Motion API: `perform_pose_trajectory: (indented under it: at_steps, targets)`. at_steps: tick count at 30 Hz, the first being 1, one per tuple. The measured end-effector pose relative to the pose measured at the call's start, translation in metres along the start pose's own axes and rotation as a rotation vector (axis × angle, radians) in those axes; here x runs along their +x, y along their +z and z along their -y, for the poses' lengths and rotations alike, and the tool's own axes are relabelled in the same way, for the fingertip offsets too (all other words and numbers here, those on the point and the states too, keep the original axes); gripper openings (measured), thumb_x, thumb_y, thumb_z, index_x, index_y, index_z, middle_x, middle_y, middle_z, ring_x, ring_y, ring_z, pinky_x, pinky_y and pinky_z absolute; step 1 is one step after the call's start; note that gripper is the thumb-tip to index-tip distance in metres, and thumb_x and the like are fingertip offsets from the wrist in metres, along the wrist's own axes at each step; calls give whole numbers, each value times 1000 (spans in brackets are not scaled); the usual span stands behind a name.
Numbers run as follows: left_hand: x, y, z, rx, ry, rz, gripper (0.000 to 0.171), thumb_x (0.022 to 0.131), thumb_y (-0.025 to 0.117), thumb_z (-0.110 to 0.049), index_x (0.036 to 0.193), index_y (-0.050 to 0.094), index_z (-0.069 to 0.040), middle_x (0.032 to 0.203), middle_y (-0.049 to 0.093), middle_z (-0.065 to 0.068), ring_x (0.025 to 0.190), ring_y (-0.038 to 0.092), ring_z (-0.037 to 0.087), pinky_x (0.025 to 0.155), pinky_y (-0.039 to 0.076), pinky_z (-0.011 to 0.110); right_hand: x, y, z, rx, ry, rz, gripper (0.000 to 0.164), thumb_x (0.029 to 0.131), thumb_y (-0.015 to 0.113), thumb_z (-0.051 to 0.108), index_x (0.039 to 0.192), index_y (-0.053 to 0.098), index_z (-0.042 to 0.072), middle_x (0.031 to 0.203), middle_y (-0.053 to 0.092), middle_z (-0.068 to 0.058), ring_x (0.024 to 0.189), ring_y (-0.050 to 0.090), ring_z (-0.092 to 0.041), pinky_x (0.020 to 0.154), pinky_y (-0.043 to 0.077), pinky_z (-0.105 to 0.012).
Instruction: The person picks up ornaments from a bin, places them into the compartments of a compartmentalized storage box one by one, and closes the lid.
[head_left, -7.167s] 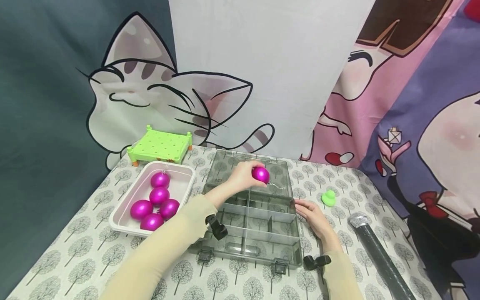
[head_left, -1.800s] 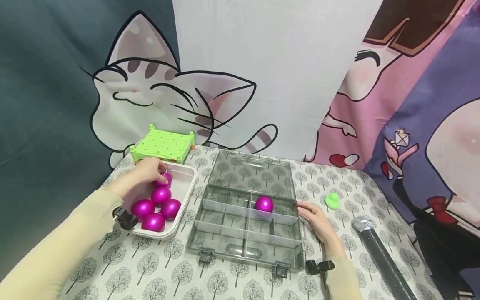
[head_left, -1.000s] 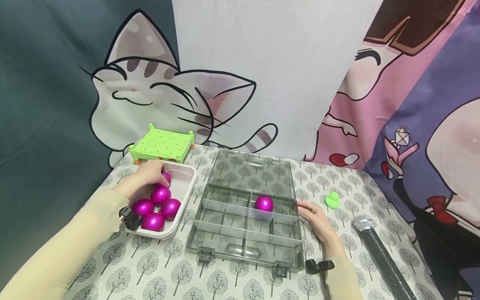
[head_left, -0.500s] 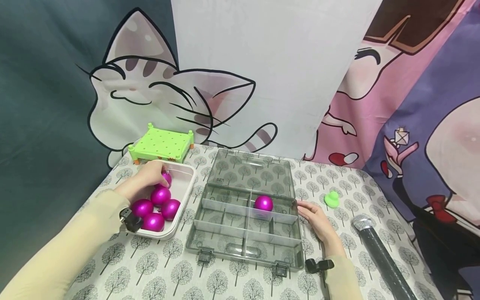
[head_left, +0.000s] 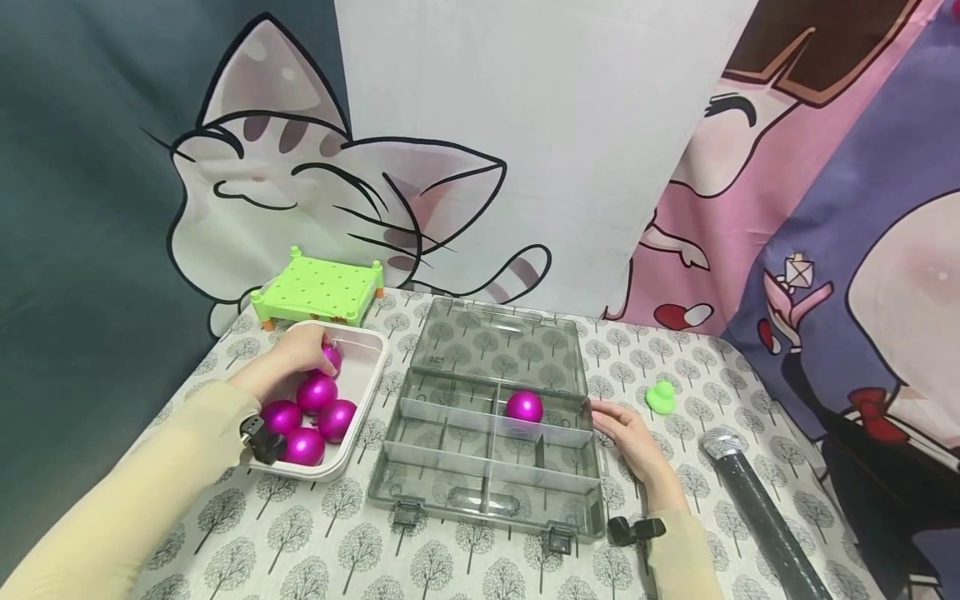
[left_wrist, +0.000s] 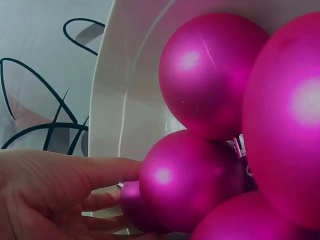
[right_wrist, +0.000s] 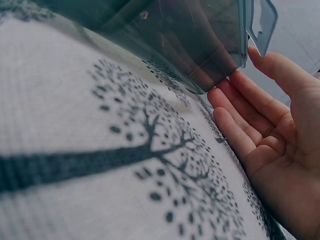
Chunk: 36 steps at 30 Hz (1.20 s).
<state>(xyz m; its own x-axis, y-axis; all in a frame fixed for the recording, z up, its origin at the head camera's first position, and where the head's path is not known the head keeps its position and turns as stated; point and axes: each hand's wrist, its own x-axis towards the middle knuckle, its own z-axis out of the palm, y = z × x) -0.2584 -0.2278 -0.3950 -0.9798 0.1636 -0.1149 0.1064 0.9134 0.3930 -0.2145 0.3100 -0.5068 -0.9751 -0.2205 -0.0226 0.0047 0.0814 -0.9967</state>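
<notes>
My left hand [head_left: 302,346] reaches into the white tray [head_left: 367,396] and grips the farthest magenta Christmas ball [head_left: 333,358], a bauble with a small silver cap. In the left wrist view, thumb and fingers lie around that bauble, partly hidden behind a nearer one [left_wrist: 187,180]. Several more baubles sit in the tray. Another bauble [head_left: 524,407] rests in the back right compartment of the clear grey divider box [head_left: 468,458], whose lid [head_left: 498,346] lies folded back. With extended fingers, my right hand [head_left: 628,437] touches the box's right side; the right wrist view shows its fingertips at the box corner.
A light green pegged stand [head_left: 318,287] is behind the tray. To the right of the box are a small green duck-like toy [head_left: 661,398] and a black microphone [head_left: 761,508]. Two latches [head_left: 559,540] stick out from the box's front edge.
The bauble that my left hand held over the box earlier now lies in the back right compartment. That hand has moved left to the tray's far bauble. My right hand stays at the box.
</notes>
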Motion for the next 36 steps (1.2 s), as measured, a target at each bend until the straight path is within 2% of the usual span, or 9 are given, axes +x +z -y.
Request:
perform_pose_trajectory:
  at_steps: [2, 6, 7, 9, 12, 14, 20, 29, 36]
  targets:
    - [0, 0, 1, 4, -4, 5, 41, 65, 84, -15, 90, 60, 8, 89, 65, 24, 88, 60, 40, 90, 48, 54, 0, 1, 0, 4, -6, 5, 38, 98, 54, 5, 128, 51, -18, 106, 71, 16, 100, 65, 0, 93, 50, -13]
    - [-2, 1, 2, 2, -8, 9, 38, 66, 83, -13, 88, 58, 7, 89, 65, 24, 89, 60, 41, 90, 48, 54, 1, 2, 0, 18, -9, 9, 27, 98, 54, 4, 123, 61, -2, 107, 70, 17, 100, 65, 1, 92, 50, -14]
    - [-3, 1, 2, -3, -9, 9, 37, 67, 83, -12, 88, 58, 7, 89, 65, 24, 89, 60, 41, 90, 48, 55, 1, 2, 0, 21, -10, 7, 26, 98, 54, 4, 122, 62, -1, 107, 70, 16, 100, 66, 1, 92, 50, -14]
    - [-3, 1, 2, -7, -11, 8, 36, 68, 82, -11, 88, 58, 7, 89, 65, 24, 89, 60, 41, 90, 48, 55, 1, 3, 0, 21, -10, 10, 28, 97, 54, 4, 123, 60, -4, 107, 70, 16, 100, 66, 1, 92, 51, -13]
    - [-4, 1, 3, -8, -10, 8, 34, 69, 81, -10, 87, 57, 6, 88, 64, 24, 89, 60, 41, 89, 48, 55, 1, 4, 0, 12, -15, 13, 37, 97, 54, 3, 128, 51, -17, 106, 70, 17, 99, 65, 1, 91, 51, -13]
    - [-4, 2, 3, -5, -9, 4, 33, 69, 81, -10, 87, 57, 6, 88, 64, 24, 89, 60, 41, 90, 48, 55, 1, 5, 0, 3, -17, 17, 41, 98, 53, 4, 129, 46, -21, 106, 70, 18, 99, 65, 2, 91, 51, -13]
    - [-4, 2, 5, -26, -3, -2, 34, 70, 81, -8, 88, 56, 6, 89, 62, 24, 91, 59, 41, 90, 48, 54, 0, 4, -1, -1, -11, 11, 36, 98, 54, 4, 127, 52, -17, 106, 70, 17, 99, 65, 1, 91, 51, -13]
    - [-6, -3, 5, -58, -52, 22, 45, 73, 79, -10, 107, 58, 11, 110, 62, 35, 104, 58, 50, 95, 47, 58, -1, 1, -2, -20, 4, 7, 43, 98, 54, 6, 129, 45, -22, 106, 70, 16, 101, 65, 1, 92, 50, -13]
    - [-10, -14, 0, -94, -38, -1, 49, 77, 77, -10, 115, 55, 11, 114, 61, 34, 106, 57, 51, 95, 46, 59, -1, 1, -1, -11, 9, -7, 38, 98, 53, 6, 128, 50, -18, 107, 69, 16, 101, 64, 2, 92, 50, -13]
